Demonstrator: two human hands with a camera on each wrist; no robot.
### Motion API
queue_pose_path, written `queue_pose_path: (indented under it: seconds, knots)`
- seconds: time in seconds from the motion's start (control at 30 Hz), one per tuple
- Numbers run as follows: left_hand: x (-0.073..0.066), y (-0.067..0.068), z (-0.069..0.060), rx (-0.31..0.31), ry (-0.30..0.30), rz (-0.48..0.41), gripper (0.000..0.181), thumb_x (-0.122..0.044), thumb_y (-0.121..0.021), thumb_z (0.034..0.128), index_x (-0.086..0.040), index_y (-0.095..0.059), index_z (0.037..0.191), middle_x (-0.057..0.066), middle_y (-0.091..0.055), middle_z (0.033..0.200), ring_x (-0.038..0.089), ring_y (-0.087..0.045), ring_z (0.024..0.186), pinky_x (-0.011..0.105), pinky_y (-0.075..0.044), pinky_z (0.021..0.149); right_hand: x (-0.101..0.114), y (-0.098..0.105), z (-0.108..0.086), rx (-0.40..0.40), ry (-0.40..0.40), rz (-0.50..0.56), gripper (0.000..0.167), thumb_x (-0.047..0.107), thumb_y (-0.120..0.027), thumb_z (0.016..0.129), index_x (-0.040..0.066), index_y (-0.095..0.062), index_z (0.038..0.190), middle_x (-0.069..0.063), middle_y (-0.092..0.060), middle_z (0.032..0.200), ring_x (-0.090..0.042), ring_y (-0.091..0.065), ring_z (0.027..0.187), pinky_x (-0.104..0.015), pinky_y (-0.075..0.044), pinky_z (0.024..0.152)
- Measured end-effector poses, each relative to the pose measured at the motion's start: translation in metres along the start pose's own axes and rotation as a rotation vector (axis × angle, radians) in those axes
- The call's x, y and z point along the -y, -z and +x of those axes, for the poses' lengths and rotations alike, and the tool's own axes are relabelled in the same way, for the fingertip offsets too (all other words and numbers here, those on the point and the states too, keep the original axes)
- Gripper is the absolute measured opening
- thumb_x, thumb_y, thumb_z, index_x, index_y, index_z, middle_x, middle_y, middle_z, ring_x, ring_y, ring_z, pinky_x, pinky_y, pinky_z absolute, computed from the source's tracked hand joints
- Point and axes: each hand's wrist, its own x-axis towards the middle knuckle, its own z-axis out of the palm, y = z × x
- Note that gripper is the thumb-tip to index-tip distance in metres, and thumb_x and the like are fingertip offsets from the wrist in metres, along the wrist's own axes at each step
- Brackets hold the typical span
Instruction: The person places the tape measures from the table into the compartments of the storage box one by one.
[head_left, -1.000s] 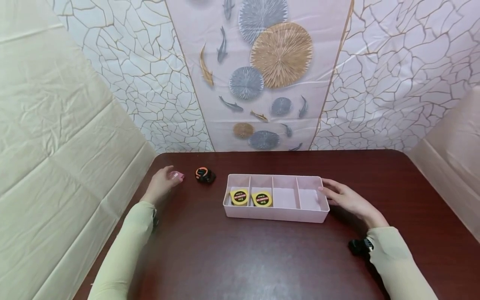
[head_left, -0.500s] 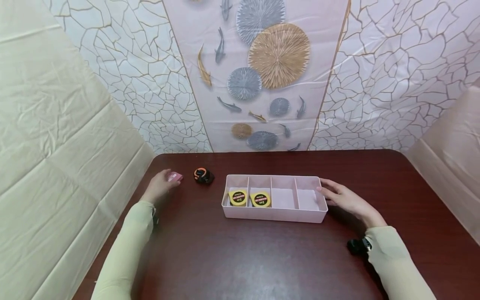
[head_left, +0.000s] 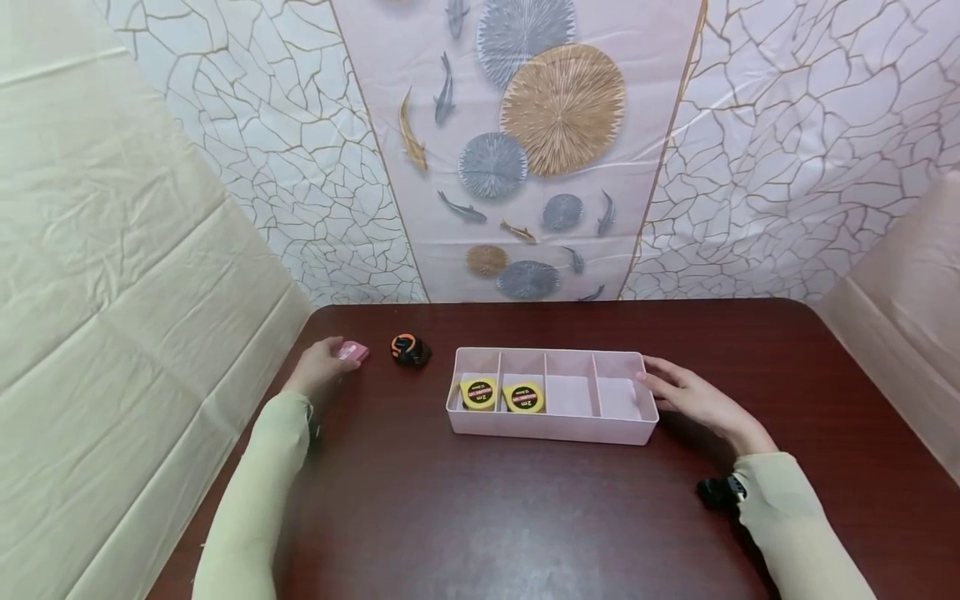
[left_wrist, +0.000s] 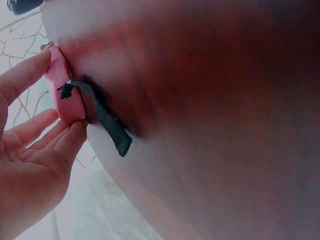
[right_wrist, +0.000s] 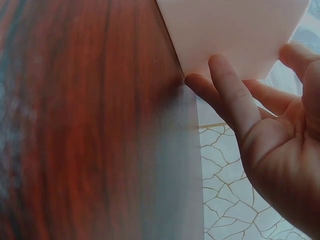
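At the table's far left, my left hand (head_left: pixel 320 367) pinches a small pink tape measure (head_left: pixel 352 352) between thumb and fingers. The left wrist view shows its pink case (left_wrist: pixel 64 92) held at both ends, with a black strap (left_wrist: pixel 107 117) hanging from it. My right hand (head_left: pixel 701 402) holds the right end of a pale pink divided tray (head_left: pixel 555 428), thumb at the rim and fingertips against the outer end wall (right_wrist: pixel 235 30). Two yellow tape measures, one (head_left: pixel 478 394) in the leftmost compartment and another (head_left: pixel 523 398) beside it, lie in the tray. Both right compartments hold nothing.
A black and orange tape measure (head_left: pixel 409 350) lies between the left hand and the tray. The dark wood table (head_left: pixel 480 508) ends at a patterned backdrop (head_left: pixel 510 208) behind and a cream cloth wall (head_left: pixel 150 375) on the left.
My left fingers have closed in around the pink tape measure, which has turned slightly. The right hand, the tray and the other tape measures keep their places.
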Motion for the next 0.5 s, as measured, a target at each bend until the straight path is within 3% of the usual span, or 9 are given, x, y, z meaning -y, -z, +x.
queue_pose_path:
  seconds: [0.27,0.5]
  knots:
    - [-0.0032,-0.0034,0.0043,0.004,0.018,0.041,0.074,-0.020,-0.072,0.0907,0.012,-0.037,0.148,0.033,-0.048,0.143,0.041,-0.051,0.118,0.054,-0.037,0.107,0.0002,-0.0004,-0.0014,0.001,-0.002,0.007,0.069,0.034,-0.050,0.107,-0.006,-0.023,0.156,-0.034,-0.032,0.153,-0.043,-0.054,0.126,-0.044,-0.052,0.096]
    - [-0.0096,-0.0033,0.0043,0.002,-0.009,0.079,0.072,-0.018,-0.073,0.0902,0.014,-0.040,0.145,0.034,-0.051,0.139,0.041,-0.053,0.114,0.053,-0.040,0.105,0.0008,-0.0008,-0.0006,0.001,0.023,0.028,0.066,0.029,-0.050,0.108,-0.009,-0.023,0.155,-0.035,-0.034,0.152,-0.043,-0.054,0.125,-0.042,-0.053,0.095]
